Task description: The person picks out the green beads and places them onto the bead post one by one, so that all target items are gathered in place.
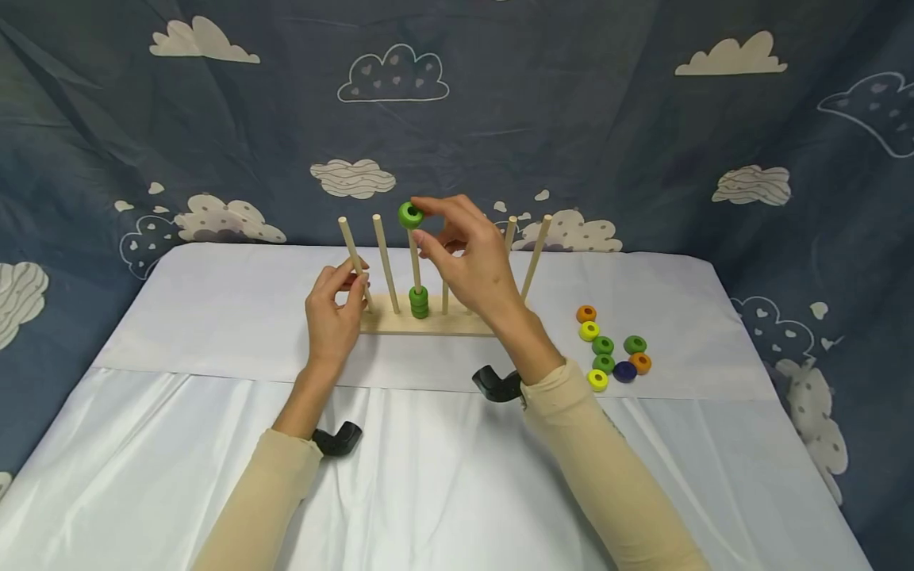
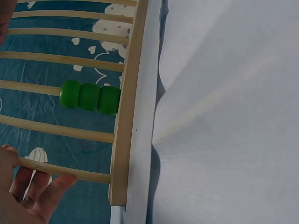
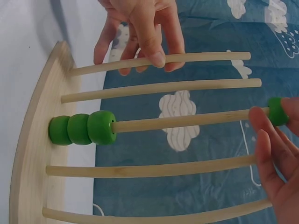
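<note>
A wooden base point(image 1: 389, 323) carries a row of upright pegs. My left hand point(image 1: 334, 313) holds the leftmost peg point(image 1: 347, 235) between thumb and fingers. Over the top of the third peg point(image 1: 415, 262), my right hand point(image 1: 480, 258) pinches a green bead point(image 1: 410, 215) between thumb and fingertips. In the right wrist view that bead point(image 3: 278, 111) sits right at the peg's tip. Low on the same peg, three green beads point(image 3: 78, 129) are stacked against the base. The other pegs in view hold no beads, and my right hand partly hides those to the right.
Loose beads lie on the white cloth to the right: orange point(image 1: 586, 314), yellow point(image 1: 597, 381), green point(image 1: 635, 344) and dark blue point(image 1: 624, 372). A dark cloud-print curtain point(image 1: 500, 143) hangs behind the table. Black wrist mounts point(image 1: 497, 385) stick out near both sleeves.
</note>
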A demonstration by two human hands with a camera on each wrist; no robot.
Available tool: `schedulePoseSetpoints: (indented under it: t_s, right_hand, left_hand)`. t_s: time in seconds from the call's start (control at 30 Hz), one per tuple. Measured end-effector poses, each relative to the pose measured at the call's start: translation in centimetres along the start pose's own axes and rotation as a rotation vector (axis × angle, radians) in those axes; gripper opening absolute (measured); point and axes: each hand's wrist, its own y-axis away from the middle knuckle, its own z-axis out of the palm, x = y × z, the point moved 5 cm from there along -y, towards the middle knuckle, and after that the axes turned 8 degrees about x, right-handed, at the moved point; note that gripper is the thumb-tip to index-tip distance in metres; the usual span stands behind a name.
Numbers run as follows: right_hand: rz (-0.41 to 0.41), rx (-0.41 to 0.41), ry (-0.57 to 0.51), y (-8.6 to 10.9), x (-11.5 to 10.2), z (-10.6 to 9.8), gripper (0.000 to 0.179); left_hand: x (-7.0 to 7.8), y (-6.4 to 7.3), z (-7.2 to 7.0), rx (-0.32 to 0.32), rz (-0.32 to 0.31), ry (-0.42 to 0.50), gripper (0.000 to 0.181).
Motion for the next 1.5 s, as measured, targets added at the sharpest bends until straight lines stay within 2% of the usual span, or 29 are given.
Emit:
schedulePoseSetpoints:
  t_s: [0.33, 0.57, 0.8, 1.0, 1.3, 1.5]
  right_hand:
    - [0.049, -0.069, 0.002, 0.2, -0.2, 0.0, 0.043]
    - [0.053, -0.094, 0.0, 0.3, -0.2, -0.1, 0.042]
    - [0.057, -0.1, -0.011, 0.5, -0.1, -0.3, 0.038]
    - [0.074, -0.103, -0.069, 0.8, 0.1, -0.8, 0.033]
    - [0.08, -0.098, -0.223, 1.5, 0.2, -2.1, 0.028]
    - [0.071, -0.121, -0.243, 1.9, 0.6, -2.9, 0.029]
  left_hand:
    - [0.1, 0.1, -0.1, 0.002, -0.007, 0.002, 0.017]
    - [0.2, -0.1, -0.1, 0.014, 0.006, -0.01, 0.017]
    - [0.0, 0.0, 0.0, 0.005, -0.014, 0.013, 0.017]
    - [0.0, -0.1, 0.1, 0.01, -0.002, 0.012, 0.018]
    - [0.1, -0.1, 0.2, 0.001, -0.004, 0.003, 0.018]
    - [0.1, -0.1, 0.1, 0.006, -0.003, 0.001, 0.018]
